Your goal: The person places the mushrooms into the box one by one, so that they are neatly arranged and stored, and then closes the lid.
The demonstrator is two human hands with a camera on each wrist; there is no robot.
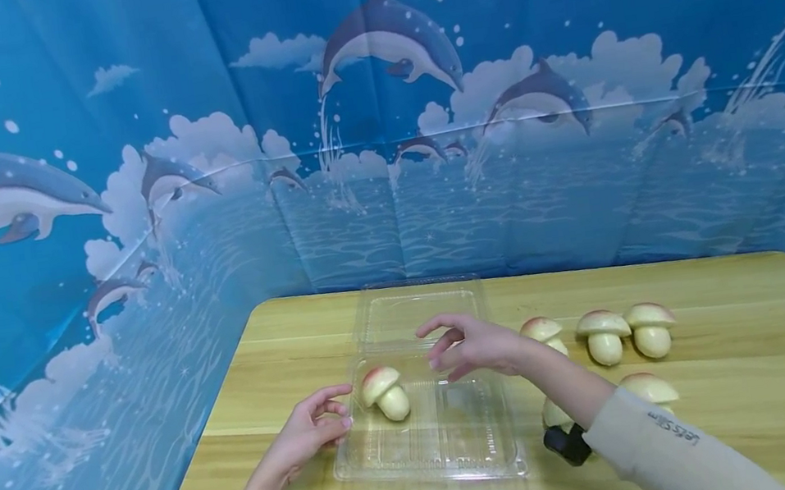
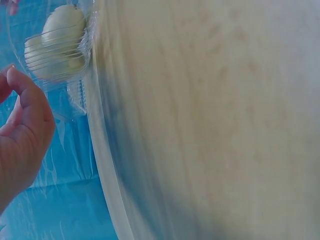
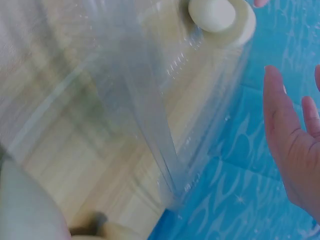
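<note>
A clear plastic clamshell box (image 1: pixel 459 468) lies on the table with its lid (image 1: pixel 416 308) folded back. Inside, at the left, rests one toy-like mushroom (image 1: pixel 386 395) with a cream stem and a pink-tinged cap; it also appears through the ribbed wall in the left wrist view (image 2: pixel 64 30). My left hand (image 1: pixel 305 432) is beside the box's left wall, fingers loosely bent and holding nothing; whether they touch the wall I cannot tell. Above the box's right rear part hovers my right hand (image 1: pixel 476 346), fingers spread and nothing in them.
Right of the box are several similar mushrooms, among them a pair side by side (image 1: pixel 604 337) and one nearer the front (image 1: pixel 648 388). The right forearm partly covers others. A blue dolphin-print curtain (image 1: pixel 397 219) hangs behind the wooden table (image 1: pixel 765 361).
</note>
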